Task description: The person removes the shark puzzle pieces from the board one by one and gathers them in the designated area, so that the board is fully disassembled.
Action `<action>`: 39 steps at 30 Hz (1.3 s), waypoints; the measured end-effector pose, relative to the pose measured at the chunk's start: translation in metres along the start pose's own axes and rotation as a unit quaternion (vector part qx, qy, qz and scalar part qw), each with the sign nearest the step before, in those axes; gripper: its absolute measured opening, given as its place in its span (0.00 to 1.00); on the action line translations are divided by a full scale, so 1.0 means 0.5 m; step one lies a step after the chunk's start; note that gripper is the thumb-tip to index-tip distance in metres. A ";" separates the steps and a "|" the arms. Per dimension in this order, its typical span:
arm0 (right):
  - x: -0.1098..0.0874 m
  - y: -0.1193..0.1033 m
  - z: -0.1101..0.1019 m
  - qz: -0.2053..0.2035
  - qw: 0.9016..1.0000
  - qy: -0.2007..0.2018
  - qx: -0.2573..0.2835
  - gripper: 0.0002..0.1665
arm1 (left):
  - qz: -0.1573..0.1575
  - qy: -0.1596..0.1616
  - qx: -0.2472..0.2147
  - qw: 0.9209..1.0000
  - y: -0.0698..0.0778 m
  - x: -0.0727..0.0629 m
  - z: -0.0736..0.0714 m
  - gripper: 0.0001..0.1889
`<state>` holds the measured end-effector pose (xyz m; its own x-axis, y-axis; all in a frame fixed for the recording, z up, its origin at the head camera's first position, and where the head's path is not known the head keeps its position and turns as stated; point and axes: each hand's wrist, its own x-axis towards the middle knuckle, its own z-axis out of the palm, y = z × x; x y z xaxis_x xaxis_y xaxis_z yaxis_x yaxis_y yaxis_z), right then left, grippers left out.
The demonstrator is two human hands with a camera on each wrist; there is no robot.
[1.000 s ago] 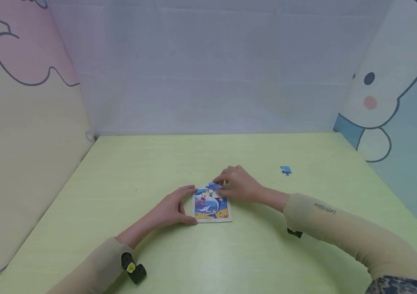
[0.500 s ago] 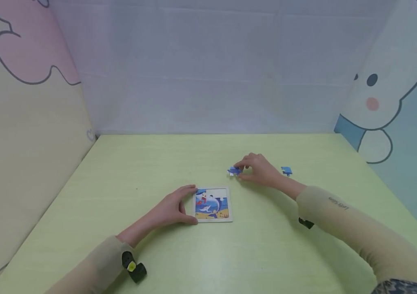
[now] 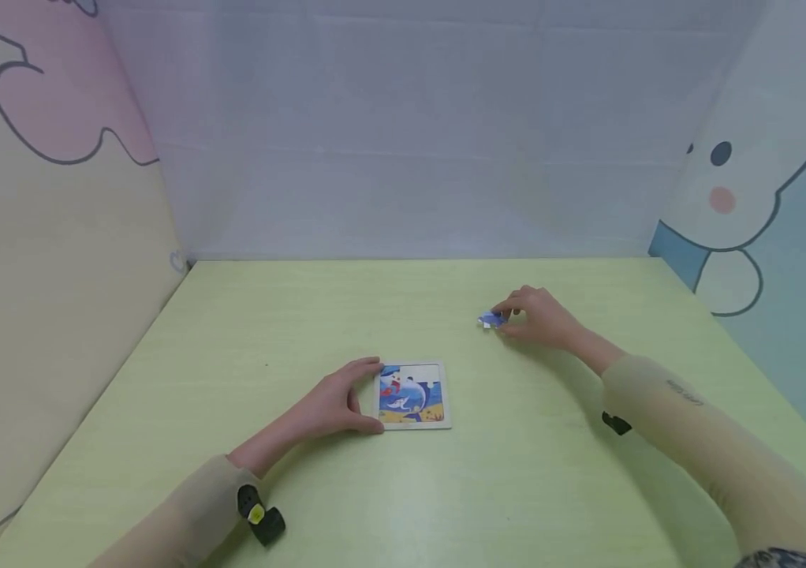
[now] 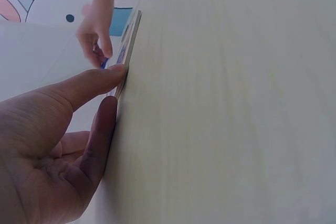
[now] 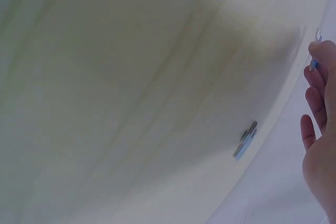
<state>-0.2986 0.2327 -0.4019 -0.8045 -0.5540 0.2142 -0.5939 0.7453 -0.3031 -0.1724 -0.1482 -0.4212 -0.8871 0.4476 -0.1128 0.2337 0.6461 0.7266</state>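
Observation:
A small square jigsaw puzzle (image 3: 410, 401) with a blue sea picture lies in a white-framed tray (image 3: 447, 404) on the table. Its upper right part shows bare white. My left hand (image 3: 339, 402) holds the tray by its left side, thumb at the near corner and forefinger at the far one; the left wrist view has this thumb (image 4: 107, 77) on the tray's edge. Farther back and to the right, my right hand (image 3: 538, 317) pinches a blue and white puzzle piece (image 3: 490, 320) between thumb and fingers. This piece (image 5: 314, 65) shows only partly in the right wrist view.
Another light blue puzzle piece (image 5: 245, 141) lies on the table, hidden behind the right hand in the head view. The pale green table (image 3: 289, 315) meets a whitish back wall (image 3: 410, 158). Side walls with cartoon drawings stand left and right.
My right hand has carried the puzzle piece away from the tray, to the right and back, uncovering the bare white part. The left hand and tray have stayed in place.

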 end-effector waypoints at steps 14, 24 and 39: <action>-0.032 0.061 -0.028 0.052 0.998 -0.037 0.028 0.18 | -0.005 0.001 0.002 1.000 -0.004 -0.001 0.004 0.48; -0.040 0.081 -0.017 0.028 0.998 -0.034 0.039 0.16 | 0.003 0.003 0.001 1.000 -0.001 -0.003 0.001 0.48; -0.053 0.086 -0.020 0.051 0.996 -0.047 0.061 0.19 | 0.022 0.001 0.002 1.000 -0.002 0.000 -0.003 0.48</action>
<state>-0.3027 0.2832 -0.4114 -0.8526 -0.5149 0.0897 -0.4992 0.7516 -0.4311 -0.1732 -0.1500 -0.4210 -0.8764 0.4750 -0.0791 0.2745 0.6278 0.7283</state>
